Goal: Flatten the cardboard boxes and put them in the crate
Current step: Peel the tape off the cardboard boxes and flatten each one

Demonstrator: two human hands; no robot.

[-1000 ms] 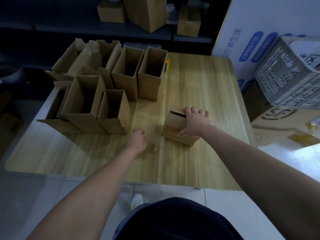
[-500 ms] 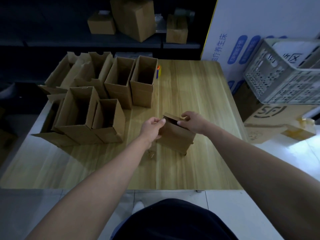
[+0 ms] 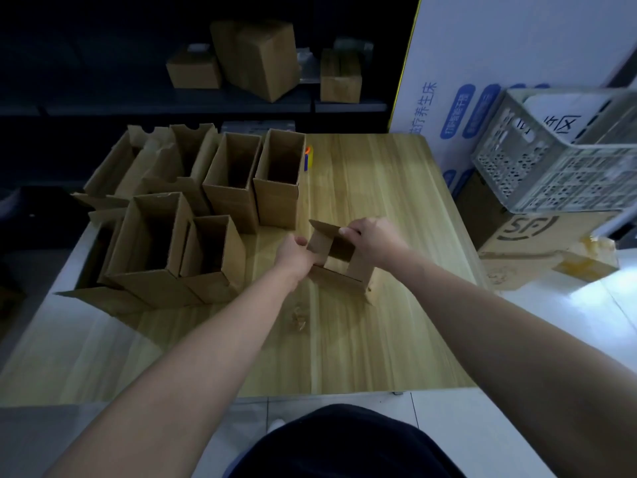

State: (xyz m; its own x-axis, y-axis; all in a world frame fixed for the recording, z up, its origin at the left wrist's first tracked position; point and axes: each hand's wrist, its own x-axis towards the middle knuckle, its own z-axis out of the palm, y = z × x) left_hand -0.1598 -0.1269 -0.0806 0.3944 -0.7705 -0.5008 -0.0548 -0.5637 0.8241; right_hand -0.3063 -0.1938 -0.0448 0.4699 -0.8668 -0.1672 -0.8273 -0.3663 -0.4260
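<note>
Hands are working at centre frame on a small cardboard box [image 3: 339, 267], which a second ago was lying shut under the right hand [image 3: 374, 239] and is now standing with its top flaps opening; the left hand [image 3: 296, 257] is gripping its left wall with curled fingers, the right is pinching the far flap, so flattening is only beginning. Several open boxes [image 3: 231, 188] are waiting upright at left on the wooden table [image 3: 379, 339]; the grey crate [image 3: 558, 160] is sitting well apart at upper right, with a brown printed carton [image 3: 537, 250] below it in the frame; dark shelving [image 3: 138, 105] bearing more cartons [image 3: 265, 60] is running along the top.
</note>
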